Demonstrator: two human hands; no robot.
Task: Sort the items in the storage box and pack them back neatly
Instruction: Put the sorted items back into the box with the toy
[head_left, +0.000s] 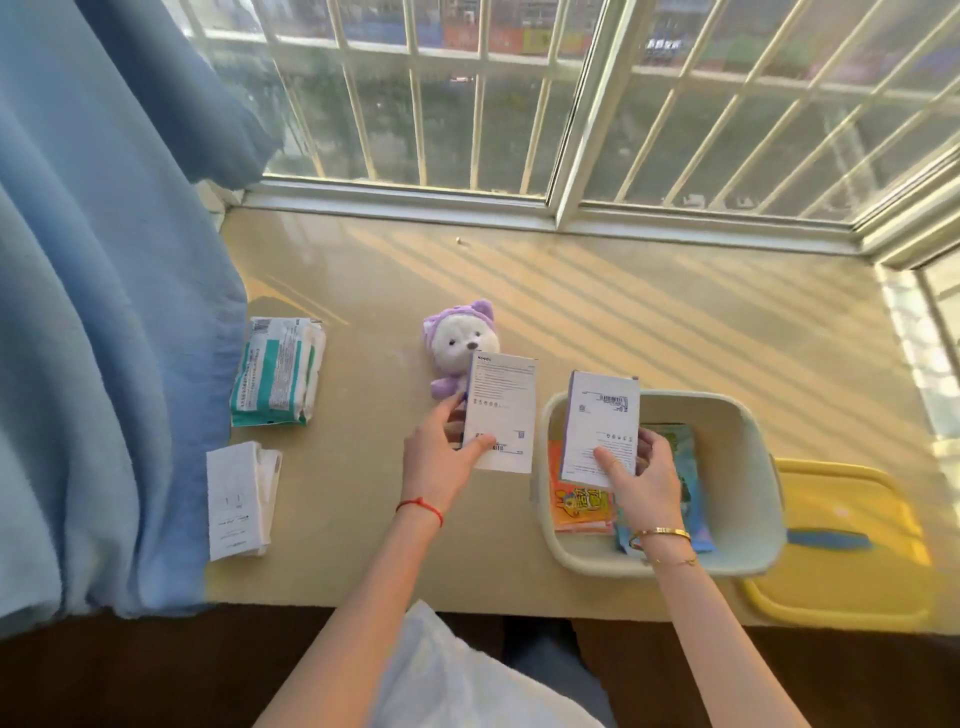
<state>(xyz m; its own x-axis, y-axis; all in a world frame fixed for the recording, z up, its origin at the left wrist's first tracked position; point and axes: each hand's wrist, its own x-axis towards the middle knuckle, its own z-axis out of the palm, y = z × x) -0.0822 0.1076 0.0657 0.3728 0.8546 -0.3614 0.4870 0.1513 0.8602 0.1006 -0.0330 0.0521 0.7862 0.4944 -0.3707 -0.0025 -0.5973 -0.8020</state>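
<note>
While the left hand grips one flat white box by its lower edge, thumb on the printed face and fingers behind, the right hand pinches a second white box the same way, holding it upright over the storage box. That pale storage box sits on the beige surface, and the first white box hangs just to its left, above the surface. Inside the storage box lie an orange packet and a blue-green packet, both flat on the bottom. A yellow lid with a blue handle lies against the storage box's right side. Left of the storage box, behind the first white box, sits a purple-hooded plush bear. Well to the left of the storage box rest a teal-and-white wipes pack and, nearer the person, a white tissue pack, both beside a blue curtain.
</note>
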